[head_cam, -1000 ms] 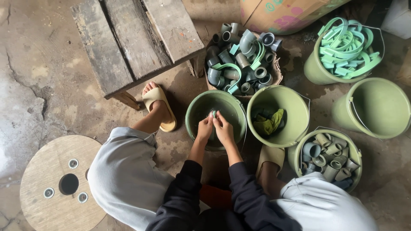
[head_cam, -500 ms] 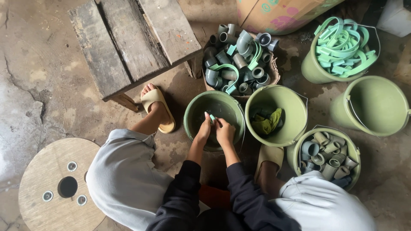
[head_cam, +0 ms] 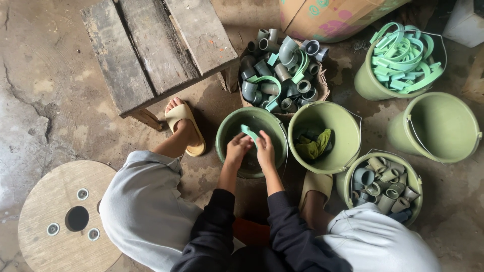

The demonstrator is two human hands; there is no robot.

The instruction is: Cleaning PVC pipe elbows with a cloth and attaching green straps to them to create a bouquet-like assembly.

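1. Concrete floor [head_cam: 45, 100], stained and cracked, carries everything; the person sits low, knees apart, so the work falls between the legs.
2. Weathered plank bench [head_cam: 151, 50] stands just beyond the left foot; a round wooden spool end [head_cam: 65, 221] lies beside the left knee.
3. Green buckets ring the seat within arm's reach: one of pale green strips [head_cam: 398, 60], one bare [head_cam: 438, 126], one with a green rag [head_cam: 322, 136], one of grey pipe fittings [head_cam: 383, 184]. A basket of mixed fittings [head_cam: 277, 65] sits behind.
4. Centre bucket [head_cam: 252, 141] lies directly under both hands, likely so anything dropped lands inside.
5. Left hand [head_cam: 237, 149] and right hand [head_cam: 265, 151] meet over its rim.
6. Curved green strip [head_cam: 248, 132] is pinched between both hands' fingertips, raised above the bucket; fingers curled close, not spread.
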